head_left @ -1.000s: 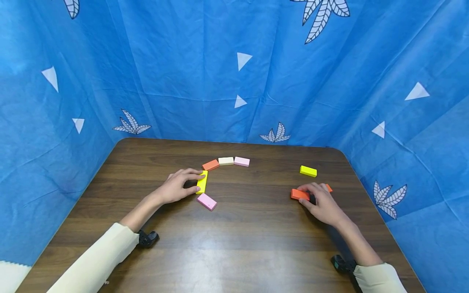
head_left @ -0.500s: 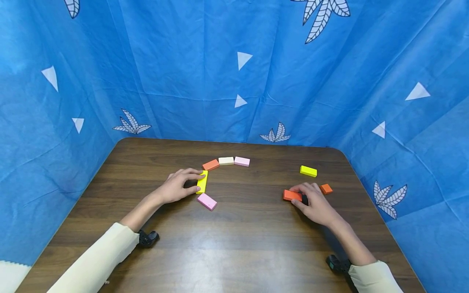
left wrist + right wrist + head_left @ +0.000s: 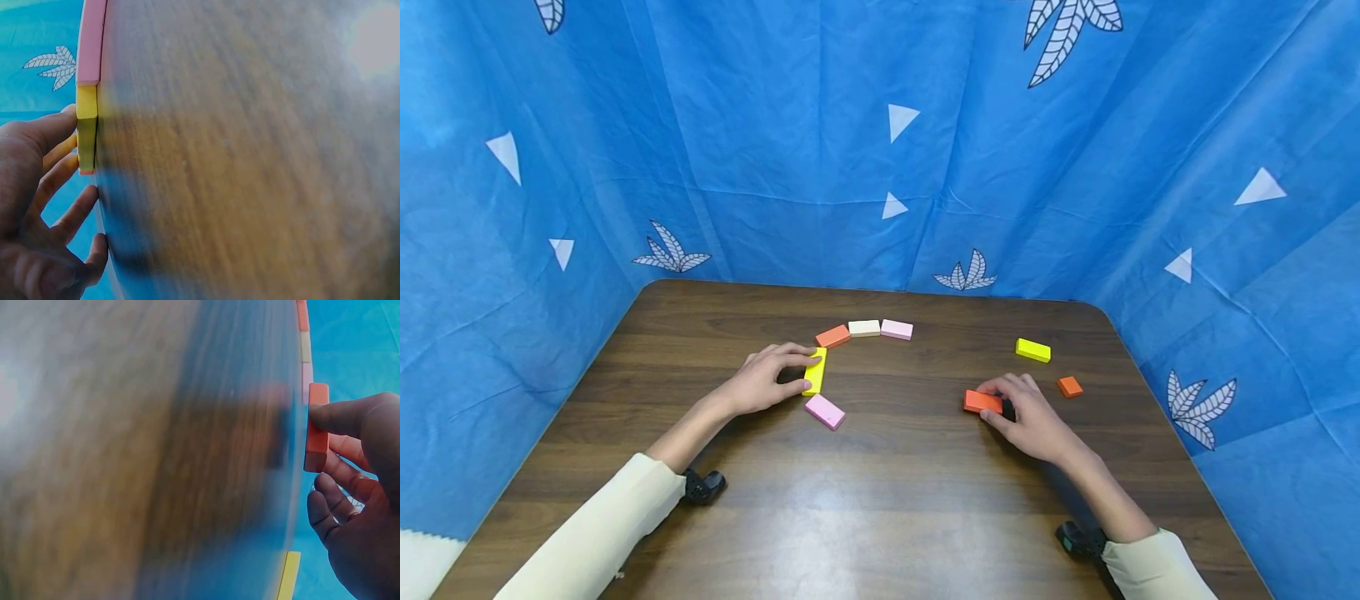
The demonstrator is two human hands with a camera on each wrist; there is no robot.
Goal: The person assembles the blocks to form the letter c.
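My left hand (image 3: 767,381) rests at a yellow block (image 3: 815,372) lying on the table, thumb at its near end and fingertips at its far end. A pink block (image 3: 825,412) lies at the near end of the yellow one, and an orange block (image 3: 833,336) at its far end. On the right, my right hand (image 3: 1030,417) pinches a red-orange block (image 3: 982,402) between thumb and fingers. In the right wrist view that red-orange block (image 3: 317,428) hangs slightly off the tabletop, its reflection showing below.
A cream block (image 3: 864,328) and a pale pink block (image 3: 897,330) continue the curved row past the orange one. Toward the right lie another yellow block (image 3: 1033,350) and a small orange block (image 3: 1070,387). A blue curtain (image 3: 850,150) encloses the wooden table (image 3: 880,500).
My right hand has moved left with the red-orange block, uncovering the small orange block behind it. My left hand stays at the yellow block.
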